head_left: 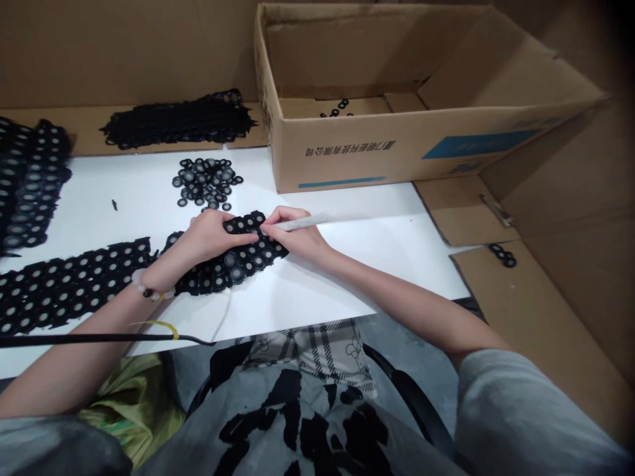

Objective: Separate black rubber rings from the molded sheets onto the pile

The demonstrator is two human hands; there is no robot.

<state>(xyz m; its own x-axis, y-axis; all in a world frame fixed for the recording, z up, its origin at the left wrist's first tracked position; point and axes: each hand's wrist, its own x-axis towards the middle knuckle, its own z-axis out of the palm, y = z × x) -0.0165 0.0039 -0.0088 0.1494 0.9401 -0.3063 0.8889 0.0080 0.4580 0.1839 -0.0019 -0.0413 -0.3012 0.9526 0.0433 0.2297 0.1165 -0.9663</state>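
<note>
My left hand (208, 237) lies flat on a strip of black perforated sheet (231, 264), holding nothing in its fingers. The strip carries rows of round grey-centred rings and runs off to the left (64, 287). A beaded bracelet (151, 285) circles my left wrist. My right hand (292, 235) is shut on a slim pale pen-shaped tool (302, 222), its tip hidden by my fingers at the strip's right end. A loose pile of black rings (206, 182) lies just beyond my hands.
A white board (322, 291) lies under the work, and an open cardboard box (397, 149) stands beyond it at the right. A black stack of sheet scraps (178, 120) lies at the back left. A black cable (99, 339) crosses the board's near edge.
</note>
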